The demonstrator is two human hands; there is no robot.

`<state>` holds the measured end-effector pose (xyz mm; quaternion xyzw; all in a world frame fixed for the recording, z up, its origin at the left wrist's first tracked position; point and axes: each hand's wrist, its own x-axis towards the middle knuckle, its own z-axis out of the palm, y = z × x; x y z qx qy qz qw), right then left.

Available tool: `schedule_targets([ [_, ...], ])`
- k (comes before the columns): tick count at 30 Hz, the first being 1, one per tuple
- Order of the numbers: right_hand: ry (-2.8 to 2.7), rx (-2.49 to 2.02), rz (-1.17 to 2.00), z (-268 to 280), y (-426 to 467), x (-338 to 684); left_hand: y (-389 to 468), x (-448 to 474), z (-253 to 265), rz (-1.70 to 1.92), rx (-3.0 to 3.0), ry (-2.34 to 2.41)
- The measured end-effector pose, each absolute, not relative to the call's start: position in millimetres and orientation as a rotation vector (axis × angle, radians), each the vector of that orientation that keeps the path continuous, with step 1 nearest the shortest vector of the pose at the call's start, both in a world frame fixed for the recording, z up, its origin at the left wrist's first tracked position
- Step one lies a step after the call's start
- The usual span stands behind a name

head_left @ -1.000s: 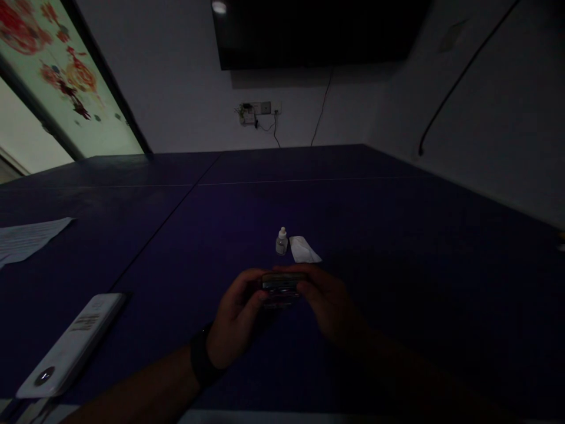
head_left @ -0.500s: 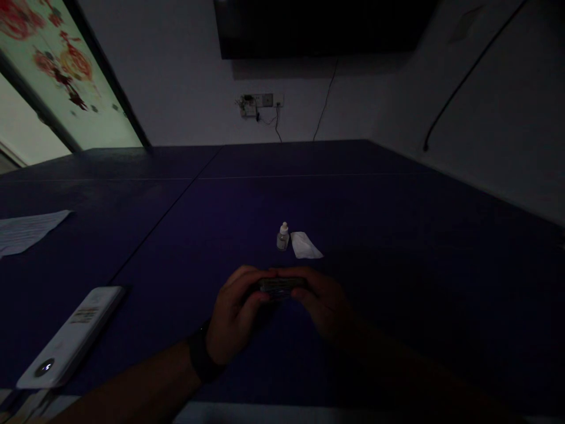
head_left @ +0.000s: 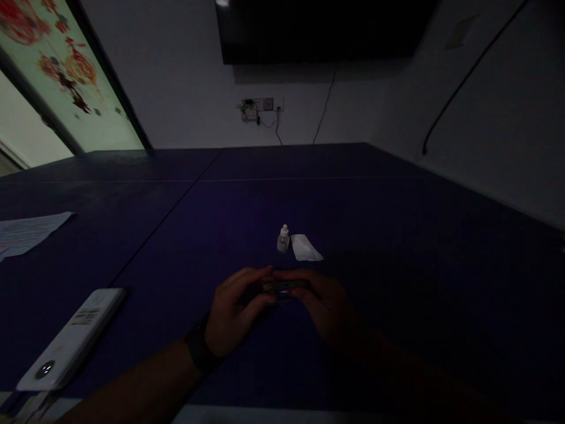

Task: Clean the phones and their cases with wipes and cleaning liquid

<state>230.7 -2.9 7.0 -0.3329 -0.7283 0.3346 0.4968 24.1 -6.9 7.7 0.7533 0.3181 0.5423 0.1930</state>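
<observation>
The head view showed a dark, flat, glossy slab-like object [head_left: 286, 286] held level between two bare hands, its exact kind too dim to tell. The left hand [head_left: 233, 309], with a black band [head_left: 200, 347] at its wrist, made a narrow grip on the slab's left end, thumb on the near side and fingers over the far side; the right hand [head_left: 325, 303] pinched the right end likewise, its thumb overlapping the near face. Whether the slab touched the dark blue-purple bench [head_left: 247, 212] beneath could not be told. Just beyond the grip stood a small clear bottle with a white top [head_left: 283, 241], upright and apart from both hands, and just to its right lay a creased white sheet [head_left: 305, 248]. Well to the left of the grip lay a long white rounded device [head_left: 73, 338], and farther out on that side, a printed white paper [head_left: 30, 234]. By the look of it, the handling was partway: taking up the slab was done, setting it down was not, and any change to its surface was hidden by shadow and fingers.
</observation>
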Motion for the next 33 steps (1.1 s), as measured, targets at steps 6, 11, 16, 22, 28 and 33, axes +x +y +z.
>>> schedule_targets([
  [6, -1.712, -0.827, 0.820, 6, 4, 231, 1, 21, 4, 1.427, 2.121, 0.952],
  [11, -1.733, -0.919, 0.774, 7, 5, 231, -3, 25, 8, 1.451, 2.238, 1.048],
  [16, -1.612, -0.936, 0.824, 7, 6, 232, 1, 26, 9, 1.406, 2.221, 1.023],
  [22, -1.384, -0.980, 0.862, 6, 11, 233, 11, 21, -1, 1.305, 2.222, 0.944],
  [28, -1.306, -0.993, 0.924, -6, 19, 235, 10, 21, 1, 1.274, 2.276, 1.010],
  [33, -1.221, -0.877, 0.974, -16, 29, 241, 13, 19, 8, 1.128, 2.181, 0.951],
])
